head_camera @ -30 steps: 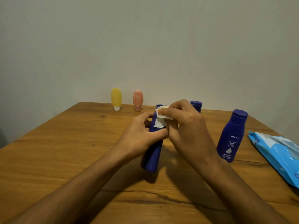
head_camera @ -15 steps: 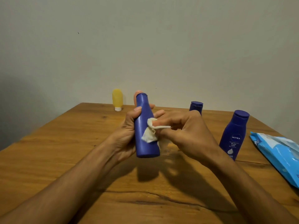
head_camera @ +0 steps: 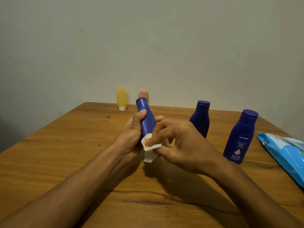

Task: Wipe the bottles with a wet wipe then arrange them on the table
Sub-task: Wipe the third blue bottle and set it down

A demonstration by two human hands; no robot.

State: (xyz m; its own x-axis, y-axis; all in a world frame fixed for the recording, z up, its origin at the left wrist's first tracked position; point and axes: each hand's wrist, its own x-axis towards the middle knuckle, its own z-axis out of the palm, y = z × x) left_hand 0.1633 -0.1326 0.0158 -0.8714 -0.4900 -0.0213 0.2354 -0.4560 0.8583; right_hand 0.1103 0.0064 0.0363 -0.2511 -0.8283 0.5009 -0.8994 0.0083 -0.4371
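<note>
Wooden worktop (head_camera: 65,162). Blue wipes pack (head_camera: 286,155) at right edge. Left hand (head_camera: 131,139) wraps a blue lotion bottle (head_camera: 147,124), held mid-worktop, cap up. Right hand (head_camera: 184,145) pinches a white wet wipe (head_camera: 152,146) against its lower end.

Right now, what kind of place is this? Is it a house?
Probably a room in someone's home, though I can't be sure. There's a brown wooden table by a bare pale wall, and on it are a dark blue plastic lotion bottle and a light blue soft pack of wet wipes.
</note>
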